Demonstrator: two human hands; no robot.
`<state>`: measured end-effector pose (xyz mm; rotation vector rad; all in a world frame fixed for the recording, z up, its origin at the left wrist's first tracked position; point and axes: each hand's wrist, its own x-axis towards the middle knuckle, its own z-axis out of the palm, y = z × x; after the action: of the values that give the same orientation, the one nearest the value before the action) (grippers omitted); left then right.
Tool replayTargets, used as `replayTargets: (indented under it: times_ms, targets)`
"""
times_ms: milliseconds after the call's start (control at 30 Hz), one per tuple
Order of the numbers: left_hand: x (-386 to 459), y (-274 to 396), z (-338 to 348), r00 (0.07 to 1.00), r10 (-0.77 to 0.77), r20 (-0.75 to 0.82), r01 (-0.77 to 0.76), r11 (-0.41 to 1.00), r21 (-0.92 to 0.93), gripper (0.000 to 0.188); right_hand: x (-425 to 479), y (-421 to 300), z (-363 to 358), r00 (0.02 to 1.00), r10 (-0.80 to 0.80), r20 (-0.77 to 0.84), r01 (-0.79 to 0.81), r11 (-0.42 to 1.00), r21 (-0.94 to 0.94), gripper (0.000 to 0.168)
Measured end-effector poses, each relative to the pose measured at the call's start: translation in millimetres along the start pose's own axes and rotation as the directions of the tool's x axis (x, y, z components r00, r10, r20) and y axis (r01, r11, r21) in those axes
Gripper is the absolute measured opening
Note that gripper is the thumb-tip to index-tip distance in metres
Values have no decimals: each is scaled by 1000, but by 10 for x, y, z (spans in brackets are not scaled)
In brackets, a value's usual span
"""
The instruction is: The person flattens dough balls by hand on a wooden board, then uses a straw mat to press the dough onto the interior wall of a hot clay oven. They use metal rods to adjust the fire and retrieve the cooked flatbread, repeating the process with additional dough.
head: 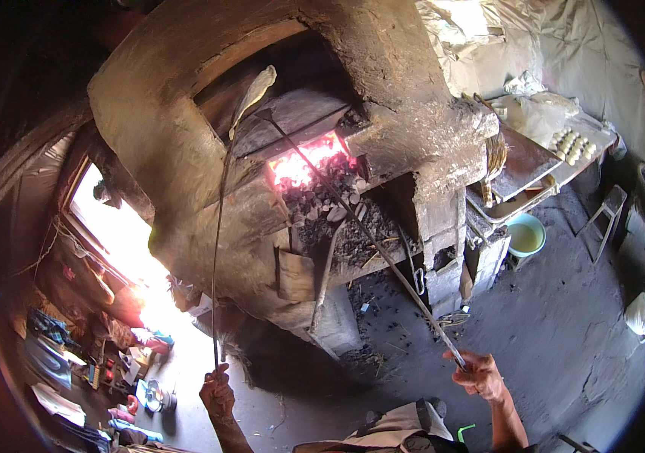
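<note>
My left hand [219,393] grips the near end of a long thin metal rod [219,238], which stands almost upright in the view. At its far end a pale, floppy flatbread [253,101] hangs before the dark mouth of a clay oven [158,107]. My right hand [480,376] is closed around a second, thicker metal rod [379,247]. This one slants up to the left across the firebox, and its small flared tip lies near the oven's sill. Below the mouth, embers [308,162] glow bright pink-white, with dark charcoal lumps [322,201] spilling out in front.
Rows of dough balls [573,146] sit on a table at the right, near a straw brush [495,156]. A turquoise basin [526,235] with cloudy liquid stands below. Another metal bar [327,272] leans against the ash ledge. Left, a bright doorway [113,226] adjoins household clutter.
</note>
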<state>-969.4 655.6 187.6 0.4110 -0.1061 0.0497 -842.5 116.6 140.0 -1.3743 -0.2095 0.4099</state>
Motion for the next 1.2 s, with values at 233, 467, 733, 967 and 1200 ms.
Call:
replayTargets:
  times_ms: [233, 467, 733, 967, 1200]
  targets:
    - [17, 12, 37, 998, -26, 58, 28, 999, -39, 55, 284, -111, 144, 996, -72, 49, 64, 987, 148, 44]
    - [11, -16, 195, 1000, 13, 15, -14, 1000, 28, 51, 523, -216, 279, 986, -111, 123, 87, 978, 188, 40]
    - [-4, -70, 321, 998, 31, -52, -27, 996, 84, 50, 619, -226, 360, 988, -80, 135, 49, 975, 219, 41]
    - [5, -157, 436, 993, 56, -99, -34, 977, 211, 50, 570, -175, 372, 983, -110, 149, 72, 968, 242, 42]
    - [19, -257, 527, 963, 191, -188, -80, 875, 478, 47, 471, -94, 358, 990, -56, 132, 24, 974, 226, 43]
